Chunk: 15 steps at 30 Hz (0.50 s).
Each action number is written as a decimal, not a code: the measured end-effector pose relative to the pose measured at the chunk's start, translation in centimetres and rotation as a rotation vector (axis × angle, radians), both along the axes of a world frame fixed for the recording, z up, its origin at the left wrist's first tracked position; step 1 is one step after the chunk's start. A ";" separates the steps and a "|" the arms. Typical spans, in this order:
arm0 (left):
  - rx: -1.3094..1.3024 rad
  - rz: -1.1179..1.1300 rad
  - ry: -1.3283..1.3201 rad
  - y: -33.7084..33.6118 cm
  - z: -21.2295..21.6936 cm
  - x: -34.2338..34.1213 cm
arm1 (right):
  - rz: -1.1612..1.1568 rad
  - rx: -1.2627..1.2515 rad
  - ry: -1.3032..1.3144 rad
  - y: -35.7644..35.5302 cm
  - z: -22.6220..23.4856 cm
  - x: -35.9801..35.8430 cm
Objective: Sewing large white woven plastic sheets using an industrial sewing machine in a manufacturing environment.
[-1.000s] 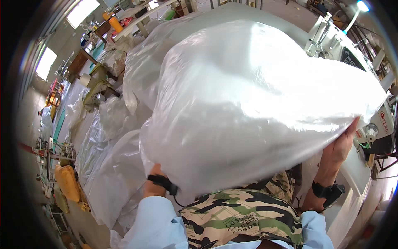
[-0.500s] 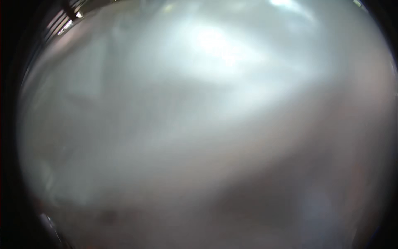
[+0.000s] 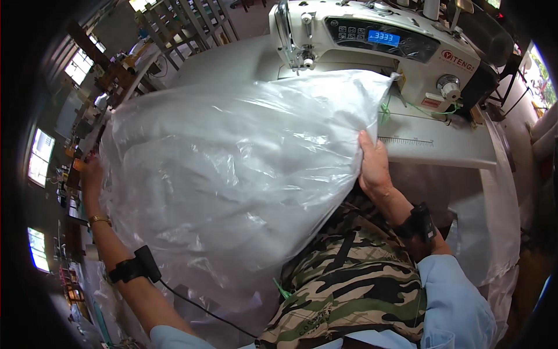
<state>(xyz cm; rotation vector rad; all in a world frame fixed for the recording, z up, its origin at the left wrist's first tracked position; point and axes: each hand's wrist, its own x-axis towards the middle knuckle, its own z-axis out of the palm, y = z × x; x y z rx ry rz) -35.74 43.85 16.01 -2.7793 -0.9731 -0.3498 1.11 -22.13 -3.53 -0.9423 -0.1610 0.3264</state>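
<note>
Shifted since the earlier frame: one piece of translucent plastic film [image 3: 232, 163], ballooning a second ago, is now lying lower and flatter, with creases running across it; the view is also turning, so that the white sewing machine [image 3: 375, 43] is now standing in full at one o'clock. Film, location: filling the centre and spreading to nine o'clock, its pointed corner showing between one and two, in front of the machine. Right hand [image 3: 375, 166], three o'clock: pinching the near edge, wrinkles fanning out from the fingers. Left hand [image 3: 92, 174], nine o'clock: blurring at the far margin, so whether it is gripping or merely touching cannot be told. Lower edge, five o'clock: sagging beside the camouflage garment [image 3: 354, 285]. Handling, as judged: appearing light, limp and slick (bright glints are suggesting a smooth face), probably catching air readily and slipping under a loose touch; thin enough, seemingly, to be risking a stretch or tear under a hard tug. Best holds, as judged: the two opposite edges or the pointed corner, a little film bunching between thumb and fingers, the broad middle offering no purchase.
</note>
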 end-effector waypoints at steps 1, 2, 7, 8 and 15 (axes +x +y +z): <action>-0.045 -0.051 -0.204 -4.0 1.7 1.9 | 0.016 -0.013 0.035 0.6 0.1 -0.3; -0.052 -0.202 -0.278 -8.4 2.7 4.4 | -0.025 -0.043 0.022 1.3 0.3 -0.7; -0.348 -0.704 -0.310 -28.5 -1.6 19.8 | -0.041 -0.149 0.052 3.9 1.1 -1.4; -0.366 -0.667 -0.277 -31.6 -4.4 22.8 | -0.049 -0.163 0.081 4.2 1.3 -1.0; -0.328 -0.585 -0.139 -38.0 -13.8 31.5 | 0.086 -0.158 -0.085 3.0 -2.0 -2.7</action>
